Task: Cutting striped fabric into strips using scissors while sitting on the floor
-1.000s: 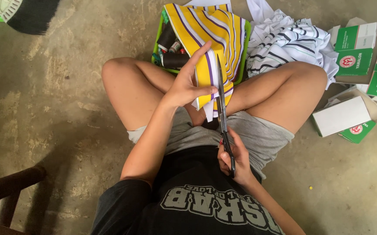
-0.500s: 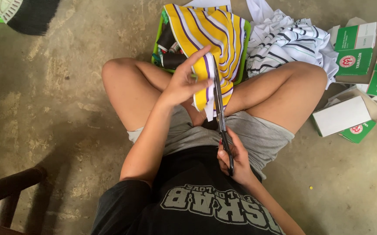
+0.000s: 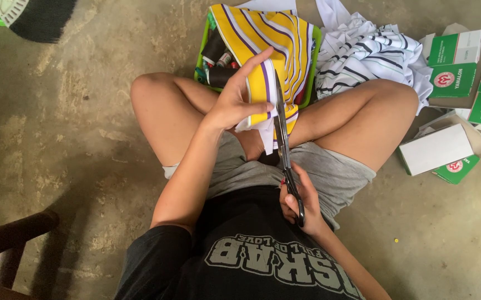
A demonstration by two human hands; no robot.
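— What do your hands have, seated cross-legged on the concrete floor [image 3: 73, 128]?

— My left hand [image 3: 235, 105] pinches a strip of yellow fabric with purple and white stripes [image 3: 262, 91], fingers [image 3: 260, 58] stretched up along its edge and thumb pressed on its lower part. My right hand [image 3: 301, 203] is closed through the black handles of the scissors [image 3: 282, 139], low against my lap, blades pointing away from me and lying along the strip's right edge. I cannot tell how far the blades stand apart.

— And where does the fabric lie?

— It rises over my crossed shins, and the rest drapes over a green basket [image 3: 202, 50] just beyond my legs, with dark thread spools [image 3: 215, 47] inside. A white cloth with dark stripes [image 3: 362, 53] is heaped just beside it, toward the floor's far right, and green and white cartons [image 3: 454, 61] sit at the right edge.
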